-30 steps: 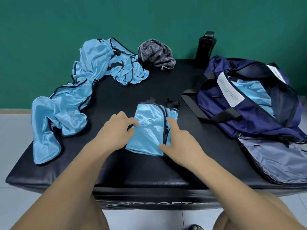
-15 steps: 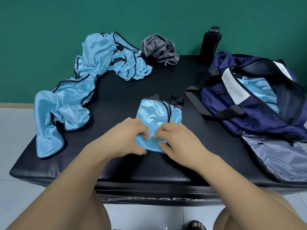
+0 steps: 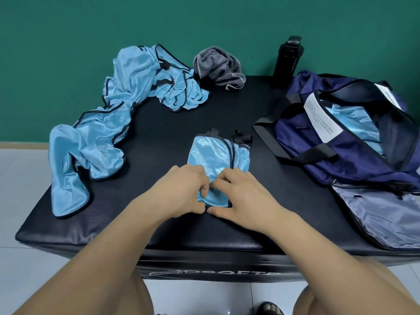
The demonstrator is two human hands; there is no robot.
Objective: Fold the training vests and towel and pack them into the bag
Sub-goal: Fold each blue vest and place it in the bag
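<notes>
A folded light-blue training vest [image 3: 216, 158] with black trim lies in the middle of the black padded bench [image 3: 181, 230]. My left hand [image 3: 181, 192] and my right hand [image 3: 245, 198] meet at its near end, and both pinch the fabric there with curled fingers. Unfolded blue vests [image 3: 97, 142] sprawl along the left side, with another crumpled heap [image 3: 177, 89] at the back. A grey striped towel [image 3: 218, 64] sits bunched at the back edge. The navy bag [image 3: 354, 142] stands open at the right with blue fabric inside.
A black bottle [image 3: 287, 57] stands at the back by the green wall, close to the bag. The bag's grey-lined flap [image 3: 381, 219] hangs over the bench's front right. White floor tiles lie to the left and below.
Both hands slid from the folded vest's sides to its near end and came together, pinching the fabric there. The near part of the vest is bunched under them.
</notes>
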